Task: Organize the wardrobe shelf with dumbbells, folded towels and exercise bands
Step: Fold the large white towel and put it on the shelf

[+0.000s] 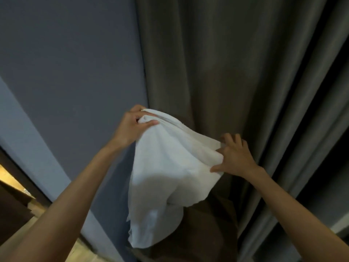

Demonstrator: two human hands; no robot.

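A white towel hangs unfolded in the air in front of me, its lower edge loose and rumpled. My left hand grips its upper left corner, bunching the cloth between thumb and fingers. My right hand pinches the upper right edge a little lower down. No dumbbells, exercise bands or wardrobe shelf show in this view.
A grey-blue wall fills the left half. Dark grey curtains hang in folds on the right, right behind the towel. A brown object sits below the towel. A wooden floor strip shows at the lower left.
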